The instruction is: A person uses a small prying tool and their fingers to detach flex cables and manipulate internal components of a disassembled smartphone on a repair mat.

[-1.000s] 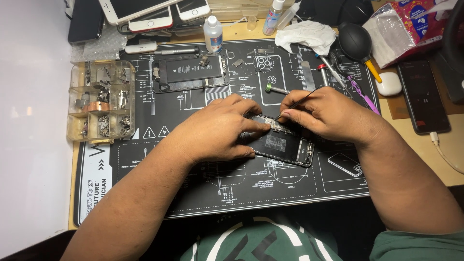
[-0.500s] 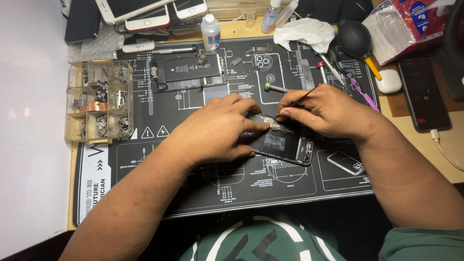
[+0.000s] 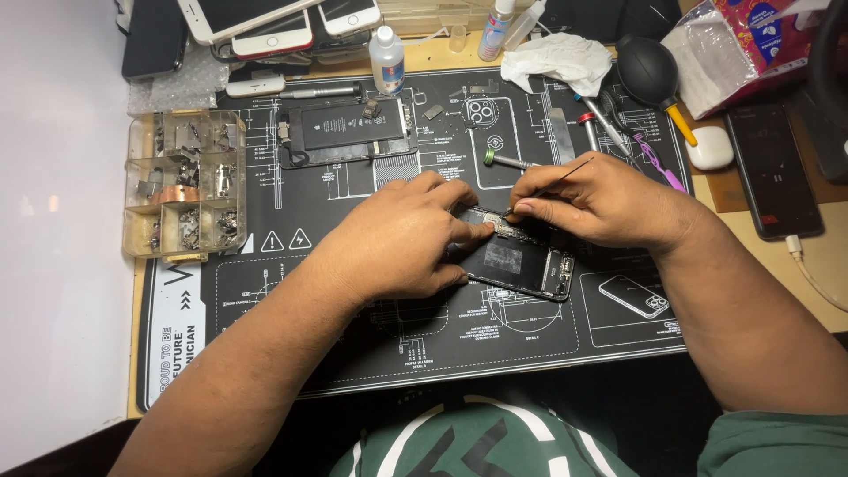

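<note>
An opened black phone body (image 3: 521, 262) lies on a black repair mat (image 3: 353, 344) in the middle of the desk. My left hand (image 3: 397, 243) lies over its left part and presses it down, fingertips near the top edge. My right hand (image 3: 601, 199) pinches a thin dark pointed tool (image 3: 552, 181); its tip touches the phone's upper edge beside my left fingertips. A small pale part sits where the tip meets the phone.
A second opened phone with a battery (image 3: 344, 131) lies on the upper mat. A clear parts box (image 3: 181, 181) stands at left. Phones (image 3: 274, 22), a white bottle (image 3: 386, 57), a tissue (image 3: 556, 60), a black air blower (image 3: 649, 75), screwdrivers (image 3: 601, 119) and a cabled dark phone (image 3: 773, 168) ring the mat.
Both hands stay on the phone. The view has shifted slightly; the tool tip has barely moved along the phone's top edge.
</note>
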